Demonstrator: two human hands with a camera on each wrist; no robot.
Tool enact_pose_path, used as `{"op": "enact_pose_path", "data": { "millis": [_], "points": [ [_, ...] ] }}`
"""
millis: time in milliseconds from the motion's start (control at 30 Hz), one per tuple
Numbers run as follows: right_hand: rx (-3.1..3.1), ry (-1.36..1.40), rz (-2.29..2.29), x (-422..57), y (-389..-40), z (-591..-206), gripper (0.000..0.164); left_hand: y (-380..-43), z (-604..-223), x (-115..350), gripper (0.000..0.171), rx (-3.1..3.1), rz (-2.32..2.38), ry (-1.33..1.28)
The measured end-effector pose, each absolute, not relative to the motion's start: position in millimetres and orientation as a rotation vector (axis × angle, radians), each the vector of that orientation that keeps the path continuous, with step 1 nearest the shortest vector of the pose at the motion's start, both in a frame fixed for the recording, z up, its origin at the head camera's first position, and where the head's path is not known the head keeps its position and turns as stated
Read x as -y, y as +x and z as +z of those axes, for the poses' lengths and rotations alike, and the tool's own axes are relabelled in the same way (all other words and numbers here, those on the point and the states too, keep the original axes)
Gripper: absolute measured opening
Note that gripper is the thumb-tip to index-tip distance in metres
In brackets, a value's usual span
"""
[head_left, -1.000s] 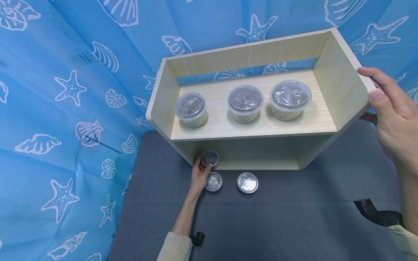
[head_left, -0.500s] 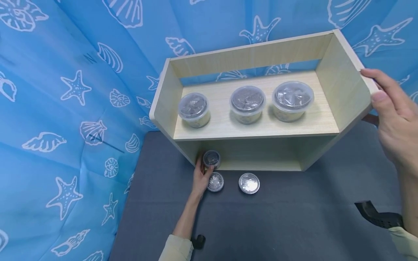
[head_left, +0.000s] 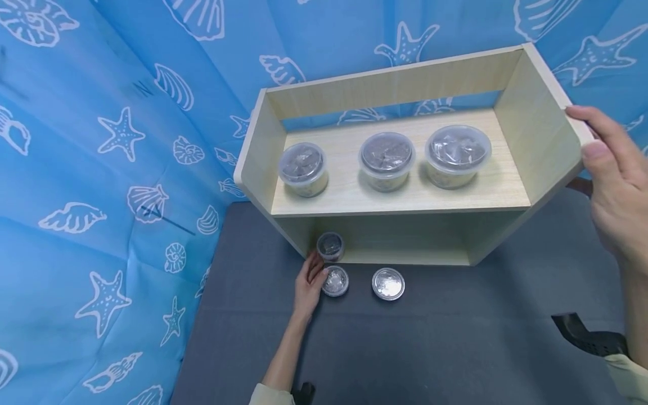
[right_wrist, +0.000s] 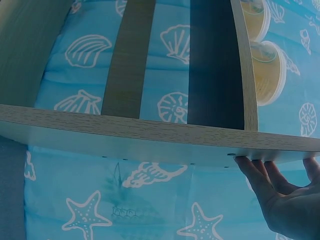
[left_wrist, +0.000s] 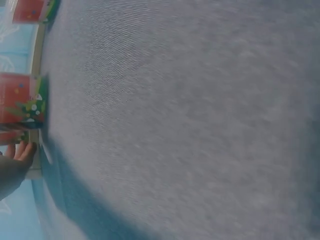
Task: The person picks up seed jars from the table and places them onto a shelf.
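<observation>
My left hand (head_left: pixel 307 287) is at the left front of the wooden shelf unit (head_left: pixel 400 205), fingers relaxed. Its fingertips lie beside a small round tub (head_left: pixel 331 246) inside the lower compartment, and its thumb is at the edge of a second small tub (head_left: pixel 335 281) on the table. A red tub (left_wrist: pixel 21 100) with a flower print appears above my fingers in the left wrist view. My right hand (head_left: pixel 615 180) grips the front edge of the unit's right side panel (head_left: pixel 541 124); its fingertips meet the panel's outer face in the right wrist view.
Another small tub (head_left: pixel 388 284) stands on the dark table (head_left: pixel 430 349) in front of the unit. Three larger lidded plastic tubs (head_left: pixel 386 162) stand on the upper shelf. A blue seashell-print curtain (head_left: pixel 126 180) hangs behind and to the left.
My left hand has let go of the small tub in the lower compartment and drawn back slightly toward the front. The right hand keeps its grip on the side panel.
</observation>
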State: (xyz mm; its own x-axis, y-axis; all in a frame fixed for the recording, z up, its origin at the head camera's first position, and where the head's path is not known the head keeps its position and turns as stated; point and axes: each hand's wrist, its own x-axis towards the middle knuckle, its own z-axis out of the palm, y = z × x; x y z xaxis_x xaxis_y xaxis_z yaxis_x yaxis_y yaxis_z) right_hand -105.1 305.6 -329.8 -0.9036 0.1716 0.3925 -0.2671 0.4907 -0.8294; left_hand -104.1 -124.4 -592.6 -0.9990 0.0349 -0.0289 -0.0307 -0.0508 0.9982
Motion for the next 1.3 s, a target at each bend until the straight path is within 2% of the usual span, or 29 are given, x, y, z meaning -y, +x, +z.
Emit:
{"op": "enact_pose_path", "data": {
  "millis": [333, 600, 867, 1300],
  "points": [
    [2.311, 0.1, 1.409, -304, -105, -327, 0.047, -89, -601, 127, 0.048, -2.08, 2.276, 0.06],
    [2.298, 0.092, 1.447, -299, -106, -325, 0.047, -83, -601, 128, 0.06, -2.101, 2.19, 0.035],
    [2.29, 0.116, 1.461, -299, -104, -326, 0.047, -73, -574, 127, 0.071, -2.226, 2.034, 0.111],
    [2.3, 0.071, 1.434, -301, -105, -325, 0.046, -72, -567, 124, 0.072, -2.4, 1.878, 0.219]
  ]
}}
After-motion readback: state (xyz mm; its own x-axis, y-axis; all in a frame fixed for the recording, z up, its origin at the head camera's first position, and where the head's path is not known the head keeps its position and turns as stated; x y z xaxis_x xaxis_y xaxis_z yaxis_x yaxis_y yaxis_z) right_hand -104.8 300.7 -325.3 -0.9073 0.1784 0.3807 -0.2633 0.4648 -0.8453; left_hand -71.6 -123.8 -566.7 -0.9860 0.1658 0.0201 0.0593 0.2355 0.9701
